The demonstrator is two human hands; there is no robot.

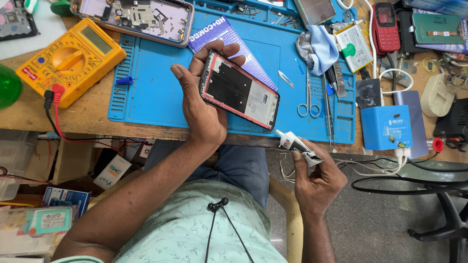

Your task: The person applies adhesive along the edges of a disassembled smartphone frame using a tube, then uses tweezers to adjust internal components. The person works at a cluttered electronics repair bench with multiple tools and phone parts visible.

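Observation:
My left hand (200, 104) grips a phone frame (240, 90) with a red edge, its inner side facing up, held tilted over the blue work mat (151, 97). My right hand (317, 178) squeezes a small crumpled glue tube (298, 146). The tube's white nozzle touches the frame's lower right corner near the table's front edge.
An opened phone body (131, 18) lies at the mat's far edge. A yellow multimeter (70, 58) with red and black leads sits left. Scissors (308, 95), tweezers, a cloth (317, 46), a battery (353, 46), a red keypad phone (386, 27) and a blue box (386, 127) crowd the right.

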